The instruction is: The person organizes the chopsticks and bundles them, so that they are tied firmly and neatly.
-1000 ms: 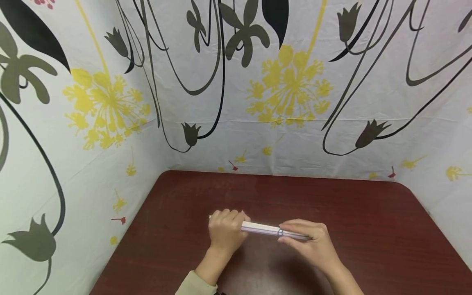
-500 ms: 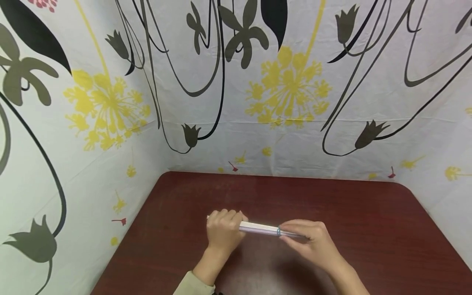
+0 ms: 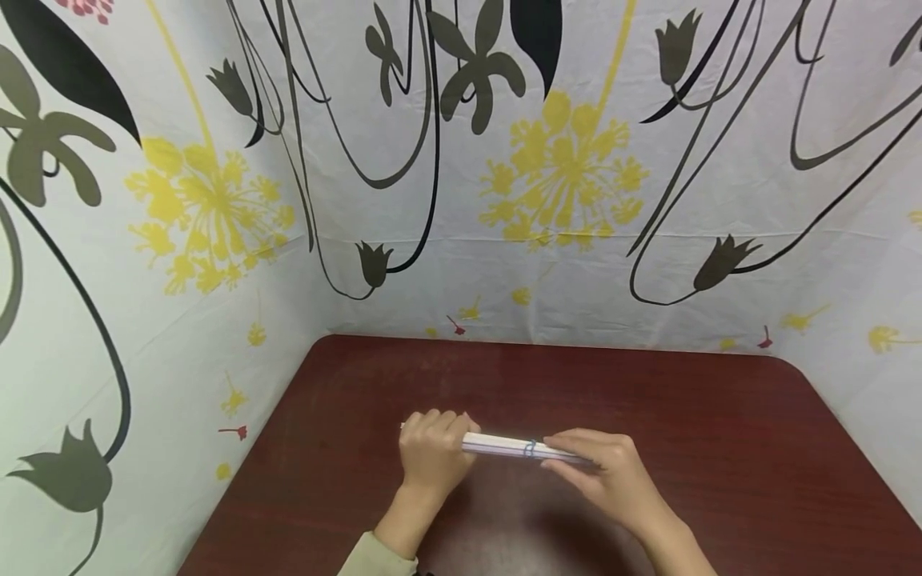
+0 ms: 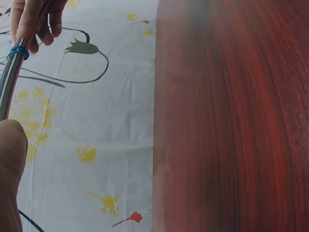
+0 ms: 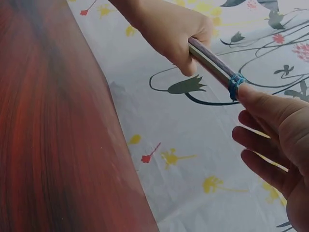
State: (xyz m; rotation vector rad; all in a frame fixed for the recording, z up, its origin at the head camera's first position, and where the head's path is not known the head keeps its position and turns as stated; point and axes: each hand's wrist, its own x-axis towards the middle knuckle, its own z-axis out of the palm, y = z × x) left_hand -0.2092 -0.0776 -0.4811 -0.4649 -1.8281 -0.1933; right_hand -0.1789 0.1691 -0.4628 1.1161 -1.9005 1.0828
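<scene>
A slim bundle of pale and purplish sticks (image 3: 497, 445) is held above the table, almost level. My left hand (image 3: 432, 450) grips its left part in a fist, and a short tip pokes out beyond the knuckles. Toward the right, a blue rubber band (image 3: 530, 449) wraps the bundle, looped in several turns in the right wrist view. Just right of that band, thumb and fingers of my right hand (image 3: 608, 472) pinch the bundle. In the right wrist view, the right thumb lies right at the band (image 5: 235, 87), while the lower fingers are curled loosely below.
A dark red-brown wooden table (image 3: 576, 384) with rounded far corners lies under both hands. White cloth (image 3: 461, 208) printed with grey, black and yellow flowers hangs behind and on the sides. A light green sleeve (image 3: 378, 556) covers the left forearm.
My left hand and the bundle have shifted slightly left. The blue band, between the right fingertips earlier, now shows just left of them. The right hand has stayed nearly in place.
</scene>
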